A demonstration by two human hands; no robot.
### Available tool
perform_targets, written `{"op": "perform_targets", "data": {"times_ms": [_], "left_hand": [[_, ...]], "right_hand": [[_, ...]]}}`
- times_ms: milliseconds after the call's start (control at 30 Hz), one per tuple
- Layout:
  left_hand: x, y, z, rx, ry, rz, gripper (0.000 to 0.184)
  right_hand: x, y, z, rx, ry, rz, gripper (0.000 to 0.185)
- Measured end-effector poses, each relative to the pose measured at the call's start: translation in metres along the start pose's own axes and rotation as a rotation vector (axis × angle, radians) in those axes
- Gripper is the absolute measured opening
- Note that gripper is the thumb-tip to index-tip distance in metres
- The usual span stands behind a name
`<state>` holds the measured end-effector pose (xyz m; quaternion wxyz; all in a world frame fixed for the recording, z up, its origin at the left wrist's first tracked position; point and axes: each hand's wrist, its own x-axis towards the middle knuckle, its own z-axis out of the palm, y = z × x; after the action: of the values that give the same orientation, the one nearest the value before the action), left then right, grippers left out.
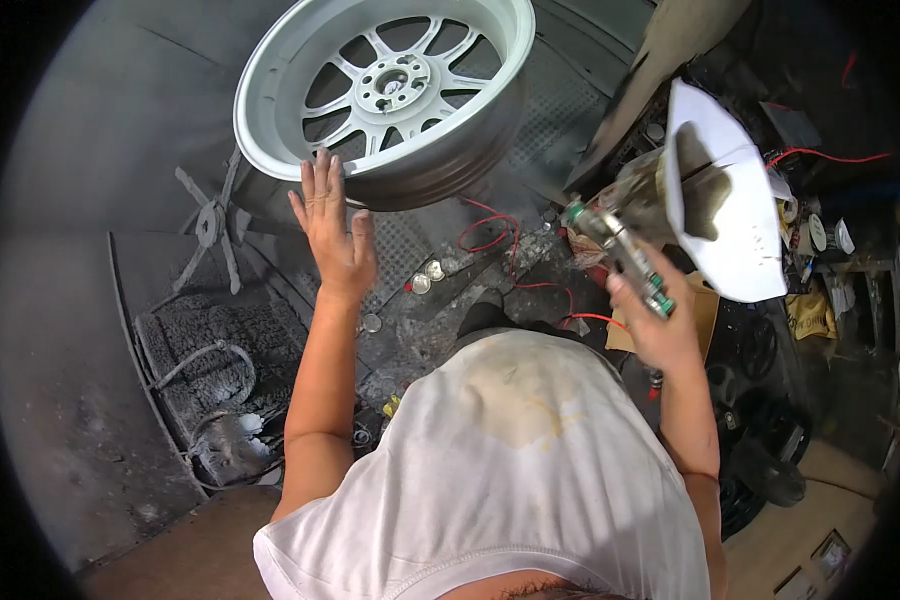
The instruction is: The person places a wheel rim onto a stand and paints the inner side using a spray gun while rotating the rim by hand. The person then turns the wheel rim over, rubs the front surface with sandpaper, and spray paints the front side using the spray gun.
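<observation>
A pale silver-white car wheel rim (395,85) with several spokes is raised in front of me, tilted. My left hand (332,225) is at its near lower edge, fingers stretched upward; they overlap the rim, and I cannot tell if they press on it. In my right hand (662,325) is a spray gun (620,255), pointing up and to the left. A cloudy cup-like part (642,195) shows beside the gun's head. The right fingers wrap around the gun's body. A red hose (598,318) runs near the grip.
Left stands a grimy cross-shaped stand (210,225) above a dark, shaggy pad (220,345). A curved white sheet (735,210) with dark stains stands at right, before cluttered shelves. Red hose (488,232) coils across the dirty floor near small round lids (428,277). A cardboard box (705,315) sits low right.
</observation>
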<state>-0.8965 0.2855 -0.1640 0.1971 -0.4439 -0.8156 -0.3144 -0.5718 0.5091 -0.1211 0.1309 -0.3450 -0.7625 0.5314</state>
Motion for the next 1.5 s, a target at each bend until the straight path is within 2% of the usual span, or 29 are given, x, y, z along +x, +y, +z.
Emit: {"op": "perform_targets", "data": {"times_ms": [133, 200, 233, 300, 367, 433, 567, 600, 667, 700, 767, 833, 900, 967, 1033, 1100, 1167, 1200, 1267, 1300, 1367, 1400, 1433, 1500], "left_hand": [[0.0, -0.025, -0.007, -0.02, 0.032, 0.026, 0.063], [0.001, -0.035, -0.009, -0.058, 0.072, 0.026, 0.063], [0.001, -0.04, -0.011, -0.058, 0.072, 0.026, 0.063], [0.003, -0.05, -0.013, -0.076, 0.082, 0.035, 0.063], [0.004, -0.061, -0.016, -0.068, 0.091, 0.043, 0.062], [0.005, -0.071, -0.02, -0.053, 0.088, 0.051, 0.061], [0.008, -0.091, -0.026, -0.023, 0.089, 0.047, 0.058], [0.01, -0.096, -0.028, -0.024, 0.087, 0.053, 0.056], [0.011, -0.101, -0.031, 0.004, 0.082, 0.029, 0.056], [0.012, -0.103, -0.034, 0.028, 0.072, 0.01, 0.056], [0.015, -0.108, -0.039, 0.061, 0.054, -0.003, 0.056], [0.016, -0.108, -0.042, 0.139, 0.022, -0.111, 0.057], [0.017, -0.1, -0.044, 0.145, 0.019, -0.164, 0.059], [0.017, -0.079, -0.043, 0.077, 0.152, -0.281, 0.06], [0.014, -0.035, -0.042, 0.085, 0.212, -0.202, 0.06], [0.003, 0.011, -0.031, -0.177, 0.19, 0.021, 0.05], [-0.019, 0.062, -0.009, -0.374, -0.135, 0.034, 0.041], [-0.031, 0.092, 0.009, -0.453, -0.322, -0.072, 0.041], [-0.054, 0.133, 0.05, -0.568, -0.535, -0.018, 0.038], [-0.071, 0.143, 0.081, -0.619, -0.577, -0.051, 0.039], [-0.083, 0.175, 0.112, -0.9, -0.711, -0.317, 0.052], [-0.091, 0.187, 0.13, -1.019, -0.714, -0.507, 0.055], [-0.101, 0.198, 0.148, -1.011, -0.679, -0.524, 0.055], [-0.12, 0.21, 0.181, -1.374, -0.595, -1.026, 0.047]], "right_hand": [[0.018, -0.005, -0.013, 0.134, 0.156, -0.008, 0.05], [0.022, -0.005, -0.01, 0.144, 0.167, -0.021, 0.052], [0.019, -0.007, -0.008, 0.184, 0.137, 0.046, 0.053], [0.008, -0.002, -0.001, 0.224, 0.019, 0.104, 0.056], [-0.002, -0.009, 0.0, 0.347, -0.231, 0.203, 0.057], [-0.008, -0.005, 0.009, 0.449, -0.396, 0.139, 0.054], [-0.007, 0.005, 0.021, 0.098, -0.317, 0.008, 0.05], [-0.005, 0.011, 0.021, 0.095, -0.321, 0.005, 0.05], [0.0, 0.02, 0.019, 0.12, -0.192, -0.018, 0.048], [0.001, -0.008, 0.008, 0.177, -0.217, 0.162, 0.048], [0.006, 0.019, 0.005, 0.204, -0.103, 0.06, 0.049], [0.009, 0.018, -0.005, 0.225, -0.069, 0.168, 0.049], [0.014, 0.02, -0.015, 0.231, -0.015, 0.061, 0.048], [0.02, 0.025, -0.027, 0.225, -0.005, 0.111, 0.046], [0.028, 0.032, -0.035, 0.221, 0.09, -0.002, 0.042], [0.034, 0.043, -0.043, 0.204, 0.114, -0.03, 0.039], [0.038, 0.054, -0.047, 0.288, 0.154, -0.085, 0.043], [0.04, 0.064, -0.052, 0.364, 0.119, -0.054, 0.044], [0.04, 0.094, -0.053, 0.356, 0.087, -0.054, 0.046], [0.04, 0.108, -0.049, 0.356, 0.092, -0.036, 0.047], [0.031, 0.133, -0.043, 0.312, 0.023, 0.096, 0.048], [0.026, 0.151, -0.037, 0.297, -0.023, 0.122, 0.05], [0.019, 0.168, -0.029, 0.279, -0.063, 0.146, 0.052], [0.004, 0.191, -0.017, 0.236, -0.181, 0.205, 0.057]]}}
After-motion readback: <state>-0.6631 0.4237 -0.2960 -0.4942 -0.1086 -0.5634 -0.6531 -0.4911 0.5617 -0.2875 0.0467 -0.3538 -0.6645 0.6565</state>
